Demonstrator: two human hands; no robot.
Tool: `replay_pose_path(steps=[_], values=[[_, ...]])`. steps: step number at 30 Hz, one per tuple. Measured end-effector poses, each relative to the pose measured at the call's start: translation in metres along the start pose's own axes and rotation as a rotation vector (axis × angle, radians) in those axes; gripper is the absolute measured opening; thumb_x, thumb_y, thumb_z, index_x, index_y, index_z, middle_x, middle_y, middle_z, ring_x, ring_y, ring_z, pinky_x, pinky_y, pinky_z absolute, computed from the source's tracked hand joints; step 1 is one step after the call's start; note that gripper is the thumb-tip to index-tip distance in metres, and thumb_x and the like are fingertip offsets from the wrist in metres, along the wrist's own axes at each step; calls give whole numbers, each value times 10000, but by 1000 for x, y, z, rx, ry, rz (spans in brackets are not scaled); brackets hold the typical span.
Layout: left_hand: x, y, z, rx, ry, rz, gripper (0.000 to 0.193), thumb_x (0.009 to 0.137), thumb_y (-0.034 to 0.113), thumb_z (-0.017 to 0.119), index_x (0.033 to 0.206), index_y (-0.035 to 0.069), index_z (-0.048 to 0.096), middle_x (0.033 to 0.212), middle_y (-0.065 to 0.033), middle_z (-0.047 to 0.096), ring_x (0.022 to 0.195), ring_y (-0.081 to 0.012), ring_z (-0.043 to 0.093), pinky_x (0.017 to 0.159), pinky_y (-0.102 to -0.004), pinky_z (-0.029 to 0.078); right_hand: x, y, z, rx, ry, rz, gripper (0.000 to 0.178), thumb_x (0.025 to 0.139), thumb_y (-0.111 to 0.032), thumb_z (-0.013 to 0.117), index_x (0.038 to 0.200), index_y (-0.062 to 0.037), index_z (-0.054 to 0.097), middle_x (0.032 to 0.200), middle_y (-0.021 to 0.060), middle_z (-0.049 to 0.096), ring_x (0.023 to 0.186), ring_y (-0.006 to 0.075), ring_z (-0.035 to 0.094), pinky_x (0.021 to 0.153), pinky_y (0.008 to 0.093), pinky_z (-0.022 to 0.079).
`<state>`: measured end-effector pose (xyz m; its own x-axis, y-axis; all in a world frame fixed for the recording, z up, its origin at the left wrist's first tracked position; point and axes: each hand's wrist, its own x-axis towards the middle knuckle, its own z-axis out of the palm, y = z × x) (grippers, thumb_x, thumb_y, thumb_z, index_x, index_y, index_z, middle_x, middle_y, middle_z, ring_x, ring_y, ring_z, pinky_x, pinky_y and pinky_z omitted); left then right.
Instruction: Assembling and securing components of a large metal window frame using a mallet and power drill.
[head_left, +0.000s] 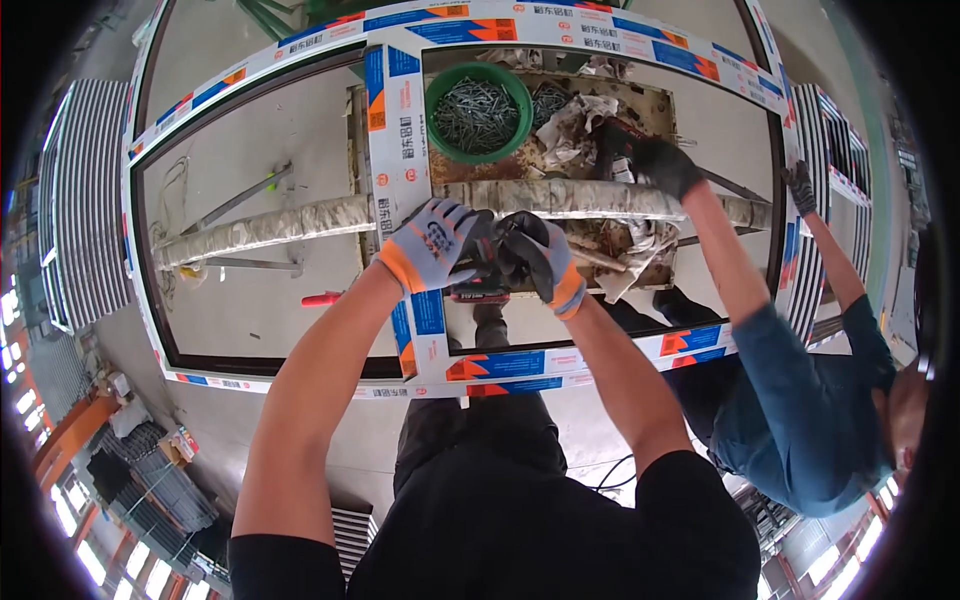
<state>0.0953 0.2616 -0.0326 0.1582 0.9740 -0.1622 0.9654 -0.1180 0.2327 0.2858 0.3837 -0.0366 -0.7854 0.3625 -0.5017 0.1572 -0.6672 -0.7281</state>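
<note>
My left hand [435, 245], in a grey glove with an orange cuff, is closed around a black and red cordless drill [480, 296] above the upright bar [408, 160] of a large window frame. My right hand [540, 258], gloved alike, is curled against the drill's other side. Its fingers are pinched together, and whatever lies between them is too small or hidden to make out. The frame [590, 372] is wrapped in white, blue and orange printed film. Beyond my hands stands a green bowl [478, 112] full of screws.
A padded crossbar [290, 218] runs beneath the frame, with a rusty tray [650, 105] holding crumpled paper behind it. At the right a co-worker's gloved hand [668, 165] reaches over a dark power tool [615, 145]. A red-handled tool [322, 299] lies lower left.
</note>
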Motion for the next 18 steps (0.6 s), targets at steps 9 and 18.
replay_pose_path(steps=[9,18], values=[[-4,-5,14,-38,91,92,487,808,367,629,1128,1,600,969,-104,613,944,-281,565,885,-387,424,2,34,24,146,27,-62,156,944,-191,639,999,-46,639,738,8,623,563,60,533,470,192,378],[0,-5,14,-130,100,64,403,742,291,622,1025,7,590,927,-112,598,929,-311,568,889,-405,440,11,41,17,126,-32,-168,152,929,-126,619,1036,-18,616,802,45,652,643,87,593,521,212,466]])
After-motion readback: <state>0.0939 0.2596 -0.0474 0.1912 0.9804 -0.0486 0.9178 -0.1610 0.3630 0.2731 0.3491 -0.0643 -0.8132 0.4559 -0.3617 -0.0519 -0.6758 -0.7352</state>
